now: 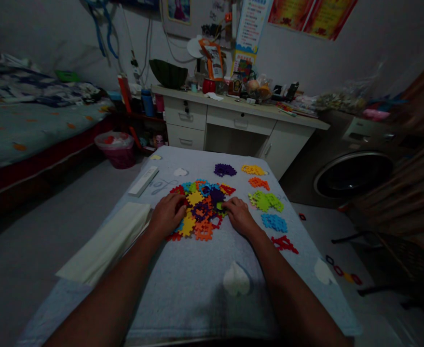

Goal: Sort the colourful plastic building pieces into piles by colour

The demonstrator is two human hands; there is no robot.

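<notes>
A mixed heap of toothed plastic building pieces (200,212) in several colours lies mid-table. My left hand (168,211) rests at the heap's left edge, fingers bent over the pieces and thumb apart from them; I see nothing held in it. At the heap's right edge, my right hand (239,214) has its thumb and fingertips closed on a small light-green toothed piece (219,206). Sorted groups lie to the right: purple pieces (225,169), yellow pieces (253,169), orange pieces (258,183), green pieces (266,201), blue pieces (274,222) and red pieces (284,244).
A pale cloth (197,284) covers the table. On its left lie a white box (143,181) and a cream folded sheet (106,241). Behind stands a cluttered desk (240,120), with a washing machine (342,159) at right. A bin (116,150) and bed (34,130) are left.
</notes>
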